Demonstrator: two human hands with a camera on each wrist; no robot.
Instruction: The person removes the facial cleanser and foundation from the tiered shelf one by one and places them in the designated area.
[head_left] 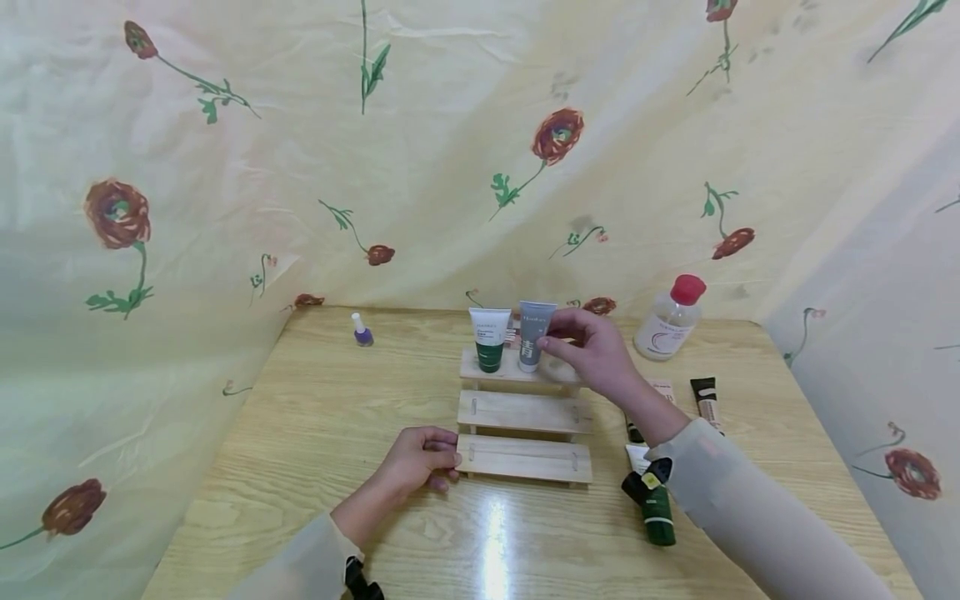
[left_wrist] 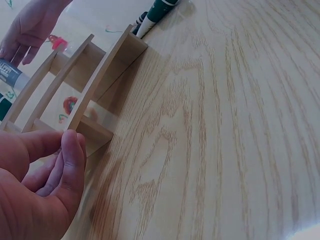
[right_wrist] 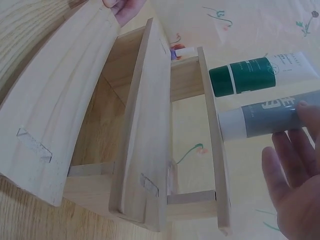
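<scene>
A three-tier wooden step rack stands on the table. At the left end of its lowest step, my left hand pinches the board between thumb and fingers, as the left wrist view also shows. My right hand holds a grey squeeze tube by its side, thumb on the near face. The tube is upright, its white cap down against the top step. Just left of it, a white and green tube stands cap down on the same step. The two lower steps hold nothing.
A clear bottle with a red cap stands at the back right. Right of the rack lie a green and white tube, partly under my right forearm, and a small black-capped tube. A purple nail polish bottle stands back left.
</scene>
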